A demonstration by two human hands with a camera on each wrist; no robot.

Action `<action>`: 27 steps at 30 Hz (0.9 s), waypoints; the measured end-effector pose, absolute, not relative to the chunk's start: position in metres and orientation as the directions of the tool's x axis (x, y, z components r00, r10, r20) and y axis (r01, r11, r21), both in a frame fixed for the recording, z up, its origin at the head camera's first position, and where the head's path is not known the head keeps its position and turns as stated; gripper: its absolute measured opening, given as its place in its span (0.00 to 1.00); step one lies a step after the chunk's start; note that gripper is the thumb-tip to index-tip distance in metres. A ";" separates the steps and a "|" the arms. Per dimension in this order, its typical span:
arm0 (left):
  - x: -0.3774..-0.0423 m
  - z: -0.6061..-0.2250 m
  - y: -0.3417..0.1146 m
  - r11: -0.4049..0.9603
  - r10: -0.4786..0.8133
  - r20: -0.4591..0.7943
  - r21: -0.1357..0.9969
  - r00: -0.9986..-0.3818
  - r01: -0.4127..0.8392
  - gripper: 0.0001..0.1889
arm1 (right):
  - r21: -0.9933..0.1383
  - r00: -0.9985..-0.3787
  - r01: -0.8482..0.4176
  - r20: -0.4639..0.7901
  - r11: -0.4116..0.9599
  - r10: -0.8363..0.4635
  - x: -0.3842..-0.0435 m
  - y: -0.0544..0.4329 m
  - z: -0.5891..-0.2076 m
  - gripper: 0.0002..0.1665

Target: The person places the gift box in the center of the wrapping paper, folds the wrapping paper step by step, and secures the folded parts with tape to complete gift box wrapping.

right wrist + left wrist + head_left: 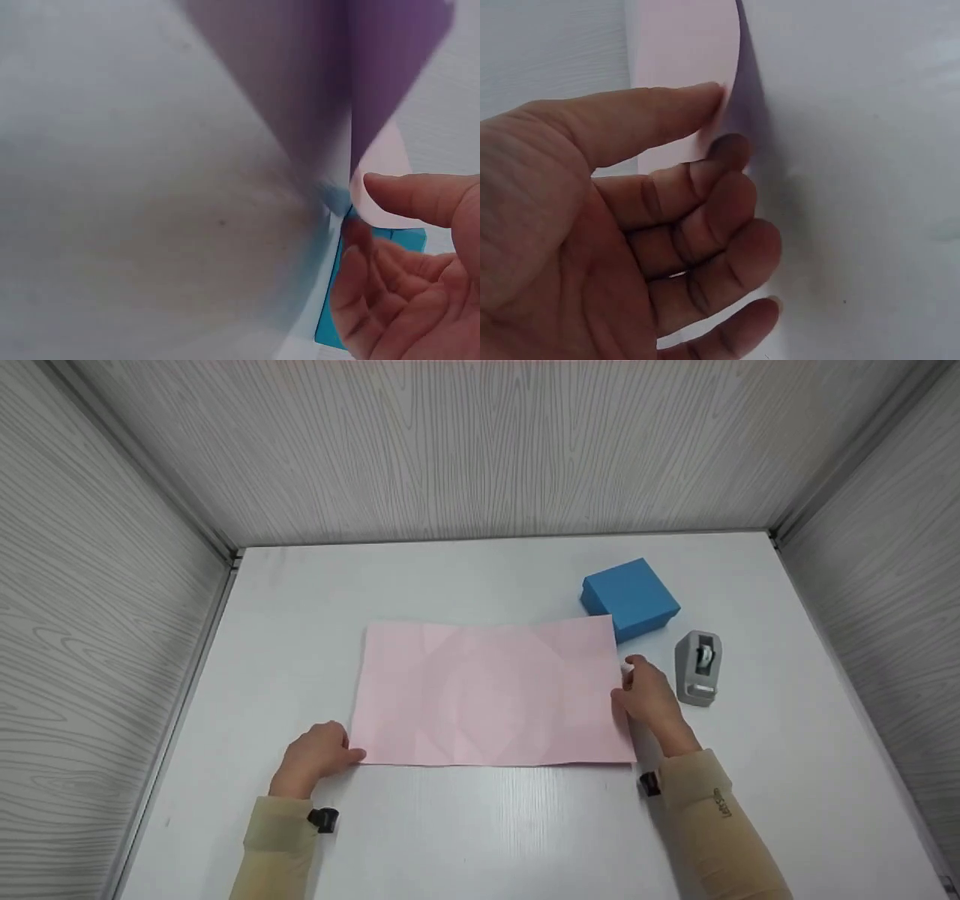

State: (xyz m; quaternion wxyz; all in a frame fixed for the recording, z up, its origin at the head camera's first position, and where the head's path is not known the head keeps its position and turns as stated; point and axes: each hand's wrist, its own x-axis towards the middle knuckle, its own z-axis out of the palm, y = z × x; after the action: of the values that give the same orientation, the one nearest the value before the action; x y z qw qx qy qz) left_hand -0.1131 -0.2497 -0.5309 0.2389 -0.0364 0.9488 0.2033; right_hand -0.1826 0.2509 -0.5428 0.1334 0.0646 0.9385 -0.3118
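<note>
A pink sheet of paper with faint crease marks lies across the white table, its right side lifted a little. My left hand pinches its near left corner; in the left wrist view the thumb lies on top, with the other fingers loosely curled below. At the right edge my right hand pinches the paper between thumb and index finger. The right wrist view looks under that raised edge at the purplish underside. A blue box stands behind the sheet's far right corner, which overlaps it in the head view.
A grey tape dispenser stands to the right of my right hand. Wood-grain panels wall the table at the back and both sides. Small black wrist cameras sit at both cuffs.
</note>
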 end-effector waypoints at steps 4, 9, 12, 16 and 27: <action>-0.117 -0.532 -0.245 0.927 0.032 -0.370 0.357 -0.929 -0.111 0.23 | -0.510 -0.984 0.081 -0.177 0.856 -0.012 -0.177 0.241 -0.540 0.36; -0.125 -0.532 -0.233 0.922 0.130 -0.238 0.386 -0.962 0.029 0.35 | -0.365 -0.980 -0.133 -0.092 0.922 -0.177 -0.170 0.231 -0.541 0.30; -0.130 -0.534 -0.228 0.903 0.199 -0.228 0.420 -0.953 0.088 0.43 | -0.309 -0.956 -0.189 -0.157 0.932 -0.247 -0.171 0.228 -0.542 0.34; -0.133 -0.537 -0.225 0.890 0.275 -0.248 0.432 -0.929 0.148 0.48 | -0.348 -0.914 -0.172 -0.292 0.922 -0.281 -0.174 0.227 -0.541 0.41; -0.126 -0.542 -0.224 0.910 0.282 -0.327 0.388 -0.902 0.144 0.47 | -0.399 -0.873 -0.176 -0.359 0.900 -0.330 -0.180 0.235 -0.539 0.46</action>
State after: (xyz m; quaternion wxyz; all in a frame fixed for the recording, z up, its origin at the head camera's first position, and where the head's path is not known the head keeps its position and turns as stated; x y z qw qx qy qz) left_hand -0.1260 -0.2236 -0.5416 0.1916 0.1114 0.9583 0.1802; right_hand -0.1803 0.2346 -0.5387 0.2141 -0.1331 0.9508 -0.1800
